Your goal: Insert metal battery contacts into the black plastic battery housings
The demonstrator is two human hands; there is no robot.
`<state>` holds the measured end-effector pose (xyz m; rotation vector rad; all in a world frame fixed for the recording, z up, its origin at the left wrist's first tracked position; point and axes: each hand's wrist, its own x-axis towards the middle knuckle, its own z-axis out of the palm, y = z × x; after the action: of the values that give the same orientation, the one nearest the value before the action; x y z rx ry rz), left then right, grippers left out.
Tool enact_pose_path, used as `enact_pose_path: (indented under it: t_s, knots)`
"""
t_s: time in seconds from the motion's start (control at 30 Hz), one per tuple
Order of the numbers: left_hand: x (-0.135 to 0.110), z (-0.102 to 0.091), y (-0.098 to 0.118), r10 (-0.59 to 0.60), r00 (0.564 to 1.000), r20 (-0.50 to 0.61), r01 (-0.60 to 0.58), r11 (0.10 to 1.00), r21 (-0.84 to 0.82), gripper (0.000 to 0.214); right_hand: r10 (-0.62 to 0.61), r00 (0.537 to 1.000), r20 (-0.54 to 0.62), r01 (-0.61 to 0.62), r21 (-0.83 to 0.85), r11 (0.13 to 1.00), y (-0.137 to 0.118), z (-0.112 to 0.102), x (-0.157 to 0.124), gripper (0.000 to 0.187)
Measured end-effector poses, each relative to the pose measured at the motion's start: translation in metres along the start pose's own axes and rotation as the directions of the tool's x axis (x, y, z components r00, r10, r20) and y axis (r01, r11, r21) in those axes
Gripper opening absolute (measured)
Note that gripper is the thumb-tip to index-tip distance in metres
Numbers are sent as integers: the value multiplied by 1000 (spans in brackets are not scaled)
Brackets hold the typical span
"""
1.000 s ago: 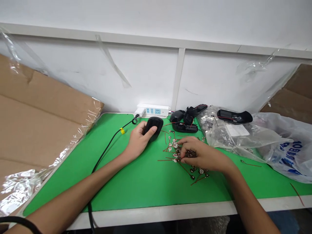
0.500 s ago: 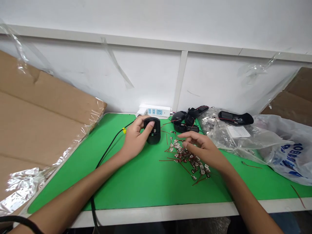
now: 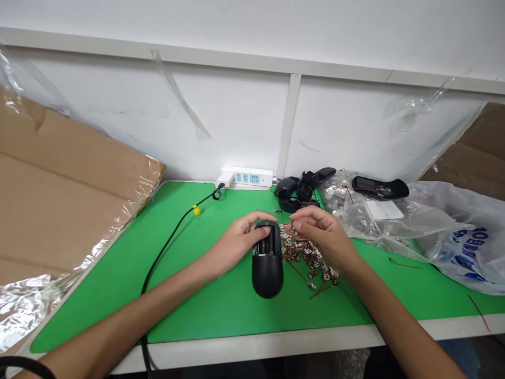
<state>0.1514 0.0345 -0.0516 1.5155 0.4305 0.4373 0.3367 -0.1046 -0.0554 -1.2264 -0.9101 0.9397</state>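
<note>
My left hand (image 3: 246,237) grips the upper end of a black plastic housing (image 3: 267,276), rounded at its near end. An open slotted compartment, like a battery bay, faces up under my thumb. To the right of it, my right hand (image 3: 321,231) is closed in a pinch, with a small metal contact piece (image 3: 293,226) at the fingertips. Beneath and beside that hand lies a pile of small metal contacts (image 3: 311,258), several with thin red wires. The housing covers the mat left of the pile.
Black plastic parts (image 3: 290,192) with red wires sit at the back. A white power strip (image 3: 252,177) stands against the wall, with a black cable (image 3: 173,234) running from it. Clear plastic bags (image 3: 445,226) and another black housing (image 3: 379,187) lie right. Cardboard (image 3: 71,195) leans left.
My left hand has brought the housing toward me and to the right, tipping it so its long body shows. My right hand's fingers have closed on a small contact piece from the pile.
</note>
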Motion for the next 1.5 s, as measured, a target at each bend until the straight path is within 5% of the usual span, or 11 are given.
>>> enact_pose_path:
  t_s: [0.27, 0.43, 0.6, 0.8, 1.3, 1.5]
  knots:
    - [-2, 2, -10, -199, 978, 57, 205, 967, -153, 41, -88, 995, 43, 94, -191, 977, 1, 11, -2, 23]
    - [-4, 7, -12, -286, 957, 38, 288, 942, -172, 54, -235, 971, 38, 230, -405, 885, 5, 15, -3, 14]
    - [-5, 11, -12, -300, 954, 4, 298, 944, -145, 57, -326, 935, 141, 351, -503, 790, 3, 16, -4, 24]
    - [-6, 11, -14, -295, 955, 21, 295, 944, -151, 58, -464, 868, 179, 457, -656, 601, 8, 13, -3, 13]
    - [-8, 11, -13, -236, 971, 30, 238, 965, -106, 45, -443, 875, 197, 458, -638, 620, 4, 16, -5, 22]
    - [-7, 12, -16, -239, 971, 9, 238, 963, -128, 45, -477, 840, 257, 508, -683, 525, 7, 15, -5, 20]
